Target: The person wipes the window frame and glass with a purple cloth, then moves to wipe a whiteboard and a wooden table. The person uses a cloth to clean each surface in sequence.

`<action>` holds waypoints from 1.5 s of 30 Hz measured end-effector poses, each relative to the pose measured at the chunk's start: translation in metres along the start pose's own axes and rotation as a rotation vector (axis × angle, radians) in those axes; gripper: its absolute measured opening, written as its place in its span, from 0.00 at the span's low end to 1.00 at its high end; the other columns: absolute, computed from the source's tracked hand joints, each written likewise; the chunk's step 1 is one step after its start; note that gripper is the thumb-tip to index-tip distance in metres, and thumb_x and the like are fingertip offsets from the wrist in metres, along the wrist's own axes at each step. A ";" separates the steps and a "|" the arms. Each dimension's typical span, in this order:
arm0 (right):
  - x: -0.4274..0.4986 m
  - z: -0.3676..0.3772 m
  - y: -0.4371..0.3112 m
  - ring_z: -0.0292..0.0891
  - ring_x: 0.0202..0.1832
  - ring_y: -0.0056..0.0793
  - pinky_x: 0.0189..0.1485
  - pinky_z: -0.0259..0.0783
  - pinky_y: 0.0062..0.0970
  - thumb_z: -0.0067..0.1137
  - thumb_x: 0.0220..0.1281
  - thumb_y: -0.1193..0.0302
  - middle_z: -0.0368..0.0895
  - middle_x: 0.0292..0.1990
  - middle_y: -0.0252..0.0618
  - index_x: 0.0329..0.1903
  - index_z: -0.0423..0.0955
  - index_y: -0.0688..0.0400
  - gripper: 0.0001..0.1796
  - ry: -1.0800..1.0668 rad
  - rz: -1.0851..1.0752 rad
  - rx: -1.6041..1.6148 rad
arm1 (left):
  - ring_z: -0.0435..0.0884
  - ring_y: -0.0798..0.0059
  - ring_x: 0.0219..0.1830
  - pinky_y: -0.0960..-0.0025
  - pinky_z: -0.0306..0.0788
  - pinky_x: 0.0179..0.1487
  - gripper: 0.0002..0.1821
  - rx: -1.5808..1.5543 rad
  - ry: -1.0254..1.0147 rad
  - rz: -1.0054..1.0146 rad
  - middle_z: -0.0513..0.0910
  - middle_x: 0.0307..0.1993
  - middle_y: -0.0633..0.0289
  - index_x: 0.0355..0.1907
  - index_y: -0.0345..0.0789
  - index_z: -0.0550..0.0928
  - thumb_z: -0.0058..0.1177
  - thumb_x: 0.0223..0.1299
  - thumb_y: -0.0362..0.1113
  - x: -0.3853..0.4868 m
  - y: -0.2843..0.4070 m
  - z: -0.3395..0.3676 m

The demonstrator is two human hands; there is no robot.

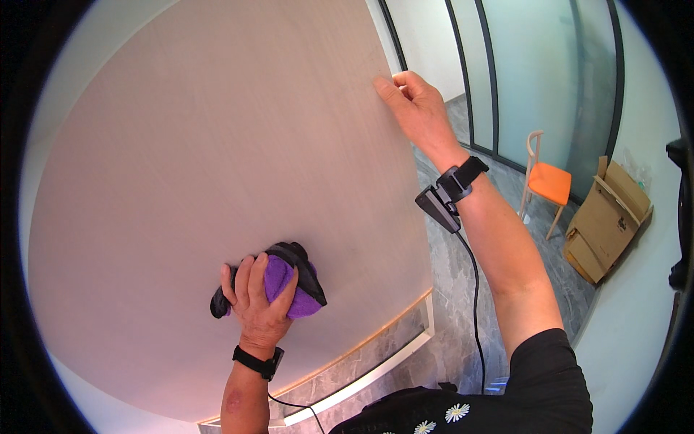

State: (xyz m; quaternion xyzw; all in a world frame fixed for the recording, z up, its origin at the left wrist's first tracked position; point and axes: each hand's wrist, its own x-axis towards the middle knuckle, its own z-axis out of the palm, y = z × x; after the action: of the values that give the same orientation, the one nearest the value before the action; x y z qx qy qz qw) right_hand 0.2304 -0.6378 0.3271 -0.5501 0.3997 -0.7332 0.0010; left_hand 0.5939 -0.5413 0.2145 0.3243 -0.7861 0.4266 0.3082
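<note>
A large pale wood-grain panel (217, 152) fills the left and middle of the view. On its lower part, my left hand (260, 304) presses a bunched purple and black cloth (279, 276) flat to the surface, fingers spread over it. My right hand (415, 100) grips the panel's upper right edge, thumb on the face and the other fingers curled around the edge. Each wrist wears a black strap with a device, and a cable runs down from each.
Below the panel's bottom edge is a white frame bar (360, 380). Right of the panel lies a grey marble-look floor (455, 304). Further right are an orange-seated chair (550, 183), a cardboard box (604, 228) leaning on the wall, and frosted glass partitions (534, 81) with dark frames.
</note>
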 end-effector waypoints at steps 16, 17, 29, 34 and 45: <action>-0.026 -0.041 0.046 0.72 0.28 0.17 0.33 0.70 0.27 0.65 0.68 0.61 0.79 0.23 0.30 0.29 0.79 0.63 0.18 -0.103 0.350 -0.075 | 0.71 0.49 0.71 0.35 0.54 0.79 0.24 -0.011 -0.011 0.036 0.76 0.68 0.52 0.54 0.53 0.89 0.63 0.52 0.31 0.024 -0.002 -0.007; -0.035 -0.051 0.045 0.71 0.28 0.16 0.32 0.70 0.26 0.66 0.68 0.61 0.78 0.22 0.29 0.28 0.78 0.62 0.18 -0.132 0.331 -0.074 | 0.71 0.49 0.72 0.35 0.54 0.79 0.25 -0.011 -0.013 0.042 0.76 0.68 0.52 0.55 0.53 0.89 0.63 0.52 0.30 0.033 -0.003 -0.010; -0.128 -0.110 -0.005 0.73 0.35 0.16 0.39 0.72 0.21 0.69 0.72 0.53 0.81 0.33 0.27 0.51 0.79 0.61 0.23 -0.550 0.370 0.146 | 0.64 0.44 0.77 0.36 0.51 0.80 0.39 -0.103 0.135 -0.052 0.69 0.73 0.46 0.69 0.50 0.81 0.68 0.48 0.26 0.164 0.042 0.021; -0.168 -0.084 -0.030 0.82 0.47 0.30 0.44 0.80 0.28 0.64 0.73 0.46 0.82 0.51 0.39 0.73 0.66 0.60 0.39 -0.693 0.571 0.322 | 0.70 0.46 0.74 0.44 0.60 0.79 0.48 -0.527 -0.074 0.106 0.74 0.70 0.46 0.73 0.46 0.75 0.75 0.42 0.28 0.144 0.086 0.032; -0.115 -0.070 -0.054 0.85 0.49 0.29 0.49 0.83 0.32 0.61 0.78 0.60 0.86 0.53 0.40 0.66 0.72 0.61 0.23 -0.217 0.484 0.635 | 0.71 0.37 0.72 0.43 0.65 0.75 0.41 -0.641 -0.069 0.016 0.75 0.68 0.44 0.74 0.37 0.71 0.65 0.53 0.30 0.102 0.061 -0.031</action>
State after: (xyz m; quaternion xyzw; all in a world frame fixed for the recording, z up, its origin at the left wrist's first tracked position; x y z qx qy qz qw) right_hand 0.2432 -0.5099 0.2605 -0.4868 0.2691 -0.7365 0.3850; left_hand 0.4925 -0.5140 0.2770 0.2189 -0.8929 0.1484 0.3644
